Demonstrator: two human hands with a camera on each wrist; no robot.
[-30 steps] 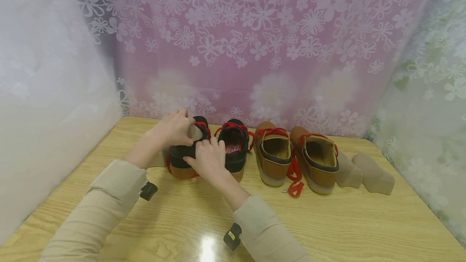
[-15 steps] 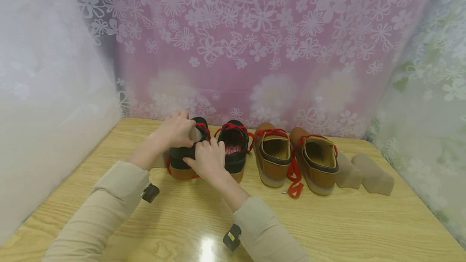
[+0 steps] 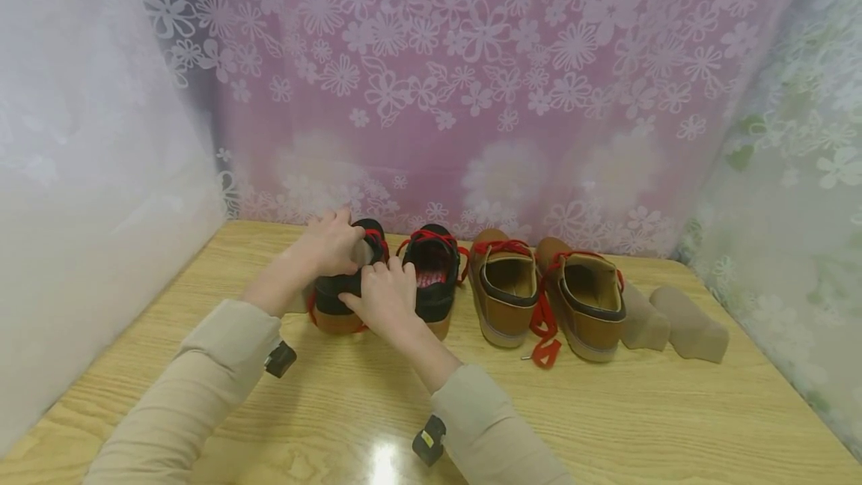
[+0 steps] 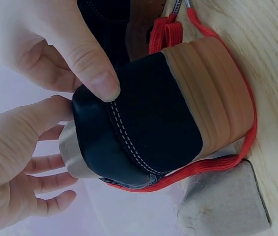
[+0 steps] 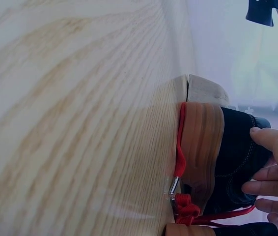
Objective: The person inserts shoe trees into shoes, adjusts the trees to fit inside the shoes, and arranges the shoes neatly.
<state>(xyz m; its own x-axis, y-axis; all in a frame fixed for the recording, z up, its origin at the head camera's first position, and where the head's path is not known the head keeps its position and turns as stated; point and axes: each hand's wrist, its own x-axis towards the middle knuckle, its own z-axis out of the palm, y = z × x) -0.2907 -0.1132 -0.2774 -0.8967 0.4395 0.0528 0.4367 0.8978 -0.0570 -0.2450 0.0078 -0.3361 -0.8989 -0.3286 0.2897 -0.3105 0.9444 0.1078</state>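
Observation:
My left hand [image 3: 330, 245] grips a beige shoe insert [image 4: 72, 150] that is partly inside the opening of the left black shoe [image 4: 153, 108]. The shoe stands on the table, heel towards me, with red laces. At its heel collar my right hand [image 3: 390, 294] pinches the rim, thumb [image 5: 262, 136] on the outer back. How deep the insert reaches is hidden by the shoe and hands. Just right of it stands the other black shoe [image 3: 434, 290], its patterned red insole showing. A second beige insert [image 4: 222, 201] lies left of the held shoe.
Two brown shoes [image 3: 508, 313] with red laces stand farther right, a loose red lace [image 3: 545, 335] between them. Several beige inserts [image 3: 690, 324] lie at the far right. A pink flowered curtain [image 3: 431, 96] closes off the table's back edge.
My left hand and forearm have shifted slightly right, and a little less of the insert shows above the shoe. My right hand keeps its place at the heel.

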